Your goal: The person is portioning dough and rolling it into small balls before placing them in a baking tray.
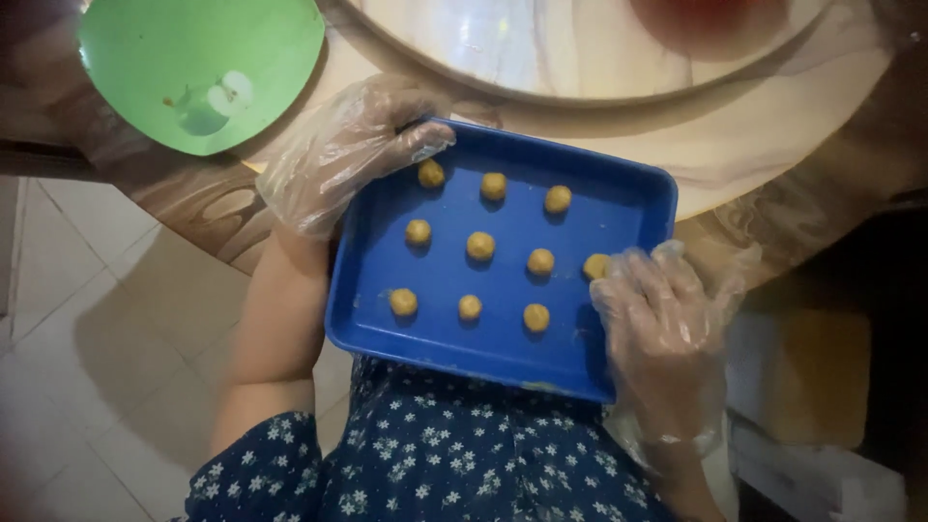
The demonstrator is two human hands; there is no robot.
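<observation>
Nearest, the right hand, in a thin clear glove, rests loosely open on the blue tray's edge, fingertips at one dough ball. Ten small round balls sit inside. The gloved left hand grips the far corner. Beyond, a green bowl.

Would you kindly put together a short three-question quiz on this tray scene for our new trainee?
1. How many dough balls lie on the blue tray?
2. True or false: both hands are bare.
3. Which hand touches a ball? A) left hand B) right hand C) neither

Key
1. Ten: three rows of three, plus one at the right end of the middle row.
2. False: both wear clear plastic gloves.
3. B: its fingertips are at the tenth ball; the left hand grips the tray's far left corner, beside the green bowl.
</observation>
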